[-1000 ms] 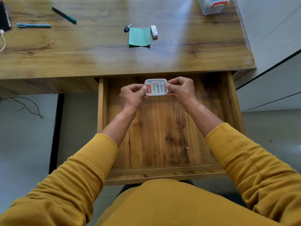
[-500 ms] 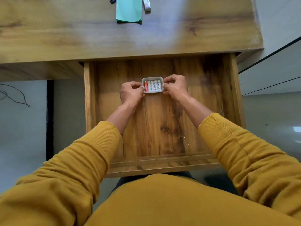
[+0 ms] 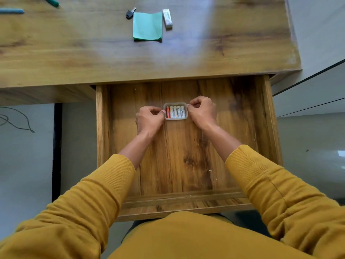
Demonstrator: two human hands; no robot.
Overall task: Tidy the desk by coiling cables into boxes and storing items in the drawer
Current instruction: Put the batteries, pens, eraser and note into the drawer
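Two hands, left point(image 3: 149, 119) & right point(image 3: 202, 111), pinch the battery tray point(image 3: 175, 119) at its 9 & 3 o'clock ends, approx. mid-drawer point(image 3: 268, 128). We're storing it; next we'd let go w/o tipping the batteries point(image 3: 175, 112).

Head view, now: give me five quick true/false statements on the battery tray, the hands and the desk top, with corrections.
1. Both hands pinch the battery tray: left hand at its left end, right hand at its right end. True.
2. The tray sits on the desk top. False: it is inside the open drawer, toward the back.
3. One battery in the tray is orange. True.
4. The green paper lies in the drawer. False: it lies on the desk top.
5. A key lies beside the green paper, a white eraser on its other side. True.
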